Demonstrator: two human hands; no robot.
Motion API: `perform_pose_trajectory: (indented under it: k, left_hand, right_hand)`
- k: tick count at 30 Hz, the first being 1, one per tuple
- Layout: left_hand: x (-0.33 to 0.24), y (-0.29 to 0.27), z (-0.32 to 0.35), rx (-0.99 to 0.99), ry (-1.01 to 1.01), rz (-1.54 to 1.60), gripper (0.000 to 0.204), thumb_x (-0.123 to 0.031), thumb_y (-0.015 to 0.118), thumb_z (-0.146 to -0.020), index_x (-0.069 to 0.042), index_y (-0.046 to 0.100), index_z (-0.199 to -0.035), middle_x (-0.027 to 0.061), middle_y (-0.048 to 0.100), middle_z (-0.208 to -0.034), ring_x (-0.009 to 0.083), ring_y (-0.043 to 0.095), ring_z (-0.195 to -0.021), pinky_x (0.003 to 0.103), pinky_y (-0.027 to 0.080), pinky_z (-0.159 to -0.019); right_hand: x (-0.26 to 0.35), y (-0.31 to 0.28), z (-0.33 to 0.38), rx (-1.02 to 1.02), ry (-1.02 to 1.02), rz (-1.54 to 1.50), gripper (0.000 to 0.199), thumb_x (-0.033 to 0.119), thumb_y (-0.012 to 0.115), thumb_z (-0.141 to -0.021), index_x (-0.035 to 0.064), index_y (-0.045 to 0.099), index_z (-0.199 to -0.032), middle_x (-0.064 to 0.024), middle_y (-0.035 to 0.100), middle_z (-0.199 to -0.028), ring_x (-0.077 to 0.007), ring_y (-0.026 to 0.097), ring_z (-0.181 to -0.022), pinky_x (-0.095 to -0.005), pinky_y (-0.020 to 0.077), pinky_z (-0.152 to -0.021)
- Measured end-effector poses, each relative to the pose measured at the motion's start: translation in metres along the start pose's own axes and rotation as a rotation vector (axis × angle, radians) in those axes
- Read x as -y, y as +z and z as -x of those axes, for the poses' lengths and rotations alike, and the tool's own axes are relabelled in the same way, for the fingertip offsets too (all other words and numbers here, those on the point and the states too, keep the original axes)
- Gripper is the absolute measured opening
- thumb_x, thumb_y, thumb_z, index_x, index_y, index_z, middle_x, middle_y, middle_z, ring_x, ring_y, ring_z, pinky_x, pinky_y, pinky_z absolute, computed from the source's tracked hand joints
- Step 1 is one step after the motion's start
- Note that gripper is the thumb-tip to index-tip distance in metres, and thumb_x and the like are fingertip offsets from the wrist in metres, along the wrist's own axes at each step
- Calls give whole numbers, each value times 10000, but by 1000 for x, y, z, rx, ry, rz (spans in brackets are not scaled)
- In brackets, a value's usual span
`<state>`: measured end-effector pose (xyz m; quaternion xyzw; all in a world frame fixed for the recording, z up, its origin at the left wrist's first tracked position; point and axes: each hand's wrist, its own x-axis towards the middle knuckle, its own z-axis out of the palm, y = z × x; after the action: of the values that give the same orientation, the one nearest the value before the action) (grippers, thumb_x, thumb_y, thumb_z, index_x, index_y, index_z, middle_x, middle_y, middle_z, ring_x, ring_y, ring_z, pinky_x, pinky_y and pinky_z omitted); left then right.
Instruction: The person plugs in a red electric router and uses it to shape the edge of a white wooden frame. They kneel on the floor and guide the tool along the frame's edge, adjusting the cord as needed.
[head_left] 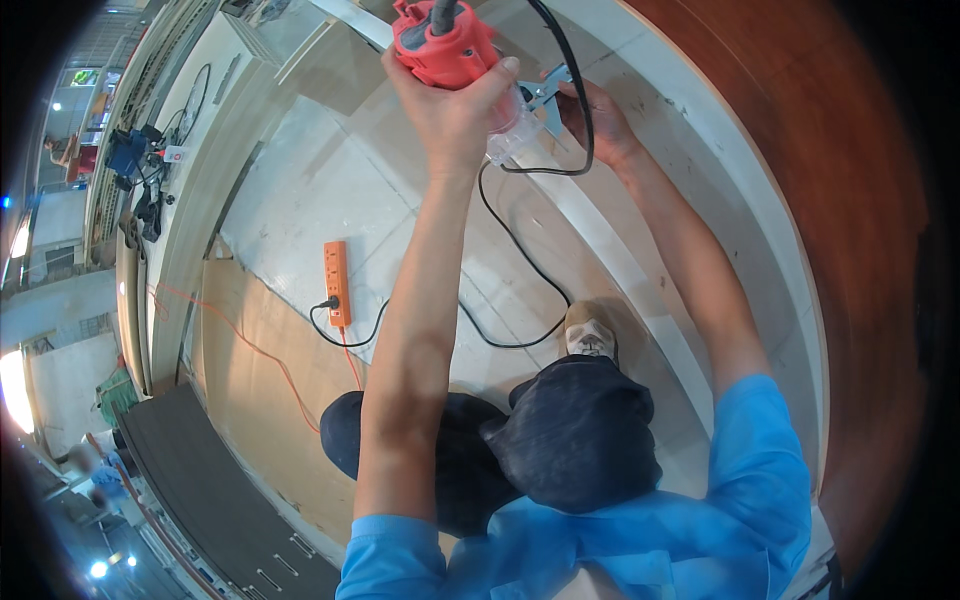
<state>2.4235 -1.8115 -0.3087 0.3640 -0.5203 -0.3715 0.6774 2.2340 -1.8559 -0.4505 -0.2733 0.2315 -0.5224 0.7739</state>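
Observation:
A red trim router (447, 50) with a clear plastic base (515, 135) is held at the top of the view. My left hand (445, 112) is wrapped round its red body, thumb along the right side. Right beside the clear base, my right hand (600, 122) has its fingers closed on a silvery metal bracket (546, 90). Whether that bracket is fixed to the router I cannot tell. The black power cord (575, 110) loops down past my right hand. Under the tool runs a long pale board edge (590, 215).
An orange power strip (336, 285) lies on the floor with a black plug in it and an orange cord trailing away. A large reddish-brown panel (800, 200) curves along the right. Stacked boards (215, 110) stand at left, with a blue tool (127, 152) on top.

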Motion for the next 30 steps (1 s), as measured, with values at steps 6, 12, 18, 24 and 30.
perform_pose_trajectory:
  k: [6,12,18,24,30]
  left_hand:
    - [-4,-1,3,4,-19,5,842,-2,868,-713,-52,358,-1381,114,646,-1211,221,646,-1113,394,540,-980]
    - [-2,0,3,15,0,-25,826,13,851,-718,-55,370,-1387,116,645,-1224,227,648,-1109,398,541,-981]
    - [3,1,4,20,37,11,835,-9,860,-711,-61,359,-1376,121,639,-1211,217,646,-1094,396,547,-955]
    - [2,1,2,23,33,22,845,-23,875,-711,-42,325,-1352,145,650,-1158,217,662,-1048,375,559,-927]
    - [4,0,2,18,19,10,847,-9,865,-717,-34,318,-1364,149,640,-1181,222,664,-1061,379,562,-932]
  right_hand:
    - [-7,2,2,17,17,8,333,129,672,-965,-19,648,-1263,-82,691,-1150,-186,669,-1038,-349,521,-969]
    - [-18,6,7,-17,14,13,271,162,706,-973,29,667,-1206,-74,708,-1082,-167,689,-966,-324,561,-890]
    - [-25,7,10,-58,65,58,217,179,695,-985,19,666,-1127,-87,711,-1079,-174,690,-942,-341,571,-875]
    - [-27,4,8,-68,54,116,243,203,676,-1004,2,664,-1139,-98,717,-1069,-170,696,-944,-335,572,-863]
    - [-32,-3,1,-10,90,158,270,227,674,-1008,-8,669,-1143,-95,715,-1072,-161,691,-949,-326,561,-871]
